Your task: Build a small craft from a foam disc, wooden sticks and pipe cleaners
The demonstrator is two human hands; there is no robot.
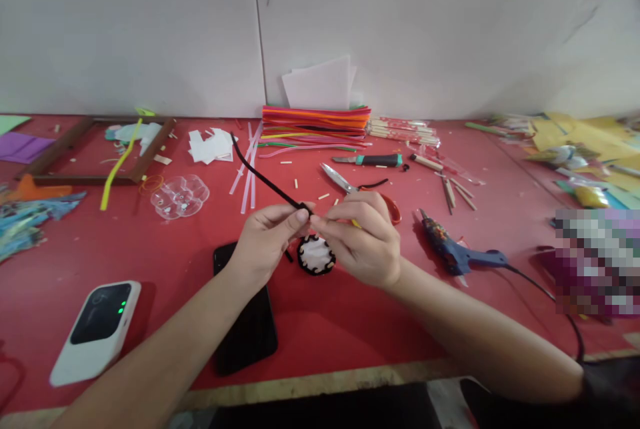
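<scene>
A black pipe cleaner (267, 181) is pinched at its lower end in my left hand (267, 242), its long free part curving up and to the left. At the same end, the fingers of my right hand (364, 242) are closed together, touching or gripping the pipe cleaner's tip. A small bit of yellow shows between the right fingers; its kind is hidden. Just below both hands lies a small round piece (316, 254) with a white middle, a black fuzzy rim and short wooden bits around it. Scissors (340, 177) with orange handles lie behind my right hand, partly covered.
A black phone (245, 335) and a white device (97, 329) lie to the left. Glue gun (457, 252) and cord are at right. Behind are a utility knife (373, 160), a bundle of coloured pipe cleaners (315, 125), a clear plastic palette (180, 197) and a brown frame (55, 149).
</scene>
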